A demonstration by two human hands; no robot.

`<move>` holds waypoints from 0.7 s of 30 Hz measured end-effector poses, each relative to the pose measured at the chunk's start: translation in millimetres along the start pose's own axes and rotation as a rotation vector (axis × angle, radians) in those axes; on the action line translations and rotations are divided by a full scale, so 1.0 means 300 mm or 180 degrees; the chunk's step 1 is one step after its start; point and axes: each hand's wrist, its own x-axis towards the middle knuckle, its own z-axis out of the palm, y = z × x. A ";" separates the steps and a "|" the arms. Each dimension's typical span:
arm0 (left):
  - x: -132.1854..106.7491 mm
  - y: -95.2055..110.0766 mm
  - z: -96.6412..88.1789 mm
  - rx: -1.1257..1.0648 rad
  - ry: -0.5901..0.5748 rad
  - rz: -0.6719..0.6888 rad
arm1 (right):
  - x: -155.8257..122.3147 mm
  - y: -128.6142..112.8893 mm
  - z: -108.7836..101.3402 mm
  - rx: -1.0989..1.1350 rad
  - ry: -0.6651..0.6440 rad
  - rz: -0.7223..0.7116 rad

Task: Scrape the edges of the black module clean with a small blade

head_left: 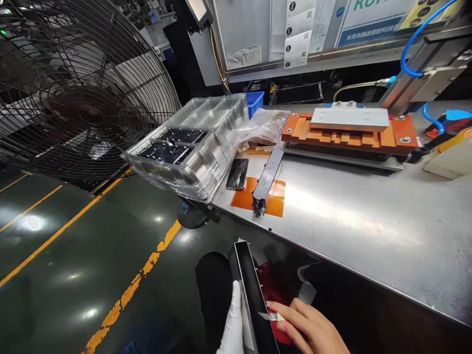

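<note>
My left hand [232, 322], in a white glove, grips a long black channel-shaped part [252, 280] along its left side, with the thumb lying on its wall. The part slants up from my lap, below the table's front edge. My bare right hand [308, 324] pinches a small knife [272, 316] with a short pointed blade. That blade lies across the right edge of the part, tip toward its inside. Most of the knife's handle is hidden in the fingers. A similar long grey-black part [268, 177] rests on an orange sheet [277, 201] on the table.
A phone [238, 173] lies beside the sheet. Stacked clear plastic trays [199, 169] holding black parts stand at the table's left end. Behind are a plastic bag [263, 128], a blue bin [254, 102] and an orange clamping fixture [400, 132]. A large fan [88, 108] stands left.
</note>
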 end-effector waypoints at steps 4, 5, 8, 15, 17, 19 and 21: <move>-0.005 -0.001 0.024 0.0057 -0.0104 -0.0179 | 0.018 0.001 -0.005 -0.0194 0.0215 -0.0135; -0.007 -0.006 0.029 0.0066 -0.0129 -0.0239 | 0.020 0.006 -0.006 -0.0245 0.0247 -0.0116; -0.017 -0.026 0.036 0.0090 -0.0207 -0.0413 | 0.020 0.026 -0.009 -0.0336 0.0215 0.0078; -0.012 -0.056 0.033 0.0047 -0.0394 -0.0504 | -0.013 0.012 -0.017 -0.0220 0.0148 -0.0035; -0.005 -0.061 0.035 0.0018 -0.0436 -0.0472 | -0.017 0.008 -0.015 -0.0283 0.0196 -0.0039; 0.001 -0.064 0.036 0.0021 -0.0448 -0.0431 | -0.014 0.016 -0.009 -0.0274 0.0184 0.0103; 0.001 -0.064 0.036 0.0046 -0.0448 -0.0417 | -0.006 0.038 -0.001 -0.0243 0.0168 0.0277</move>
